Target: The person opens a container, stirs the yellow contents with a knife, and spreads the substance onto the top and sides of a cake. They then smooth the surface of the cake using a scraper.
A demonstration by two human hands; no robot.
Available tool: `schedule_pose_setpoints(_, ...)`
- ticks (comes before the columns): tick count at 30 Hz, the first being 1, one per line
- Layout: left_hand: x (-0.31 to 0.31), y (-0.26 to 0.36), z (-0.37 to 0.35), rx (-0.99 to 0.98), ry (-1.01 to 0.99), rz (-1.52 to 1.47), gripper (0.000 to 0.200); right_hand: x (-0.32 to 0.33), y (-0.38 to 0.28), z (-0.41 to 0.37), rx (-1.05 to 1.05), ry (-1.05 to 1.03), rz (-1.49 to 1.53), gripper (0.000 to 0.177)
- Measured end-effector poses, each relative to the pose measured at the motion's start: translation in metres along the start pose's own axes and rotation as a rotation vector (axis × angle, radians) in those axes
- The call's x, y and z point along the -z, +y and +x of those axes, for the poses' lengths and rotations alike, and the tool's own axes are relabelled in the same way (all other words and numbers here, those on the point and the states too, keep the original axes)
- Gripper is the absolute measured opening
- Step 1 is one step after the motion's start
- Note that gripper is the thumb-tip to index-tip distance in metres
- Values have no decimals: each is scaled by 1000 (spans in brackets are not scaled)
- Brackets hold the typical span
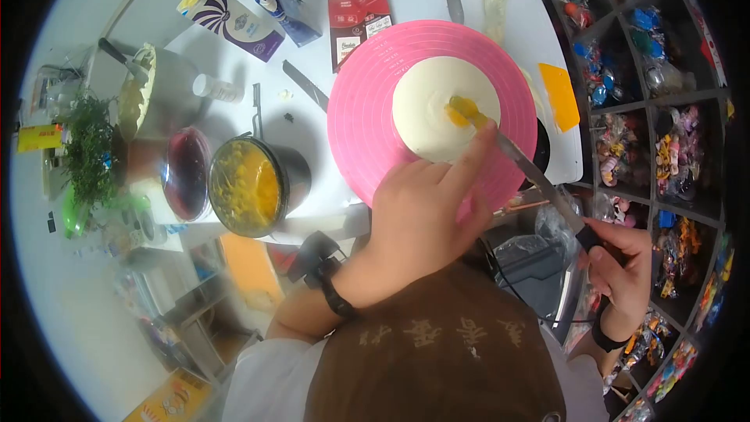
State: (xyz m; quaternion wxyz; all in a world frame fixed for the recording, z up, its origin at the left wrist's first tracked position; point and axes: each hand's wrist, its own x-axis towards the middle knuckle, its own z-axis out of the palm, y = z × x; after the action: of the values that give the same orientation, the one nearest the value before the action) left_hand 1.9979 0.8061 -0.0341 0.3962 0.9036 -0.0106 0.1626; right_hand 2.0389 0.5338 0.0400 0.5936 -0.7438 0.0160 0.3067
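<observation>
the cake (pixel 426 121) lies on the turntable (pixel 359 109), right of the tub (pixel 246 187).

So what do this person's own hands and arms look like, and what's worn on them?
Both hands, left and right, are bare, with no gloves and no rings visible on the fingers. The left wrist has a black strap with a chunky dark piece; the right wrist has a black band. The forearms are uncovered below pale, short-looking sleeves.
</observation>
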Motion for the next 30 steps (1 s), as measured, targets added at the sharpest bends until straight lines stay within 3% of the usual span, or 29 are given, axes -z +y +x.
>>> schedule_pose_setpoints(11,7,1,17,237,35,202,56,16,-2,17,-18,1,-24,35)
schedule_pose_setpoints(26,31,14,26,180,76,109,48,24,10,17,99,17,33,38)
schedule_pose_setpoints(30,36,-2,20,175,-6,169,46,16,12,17,79,9,21,38)
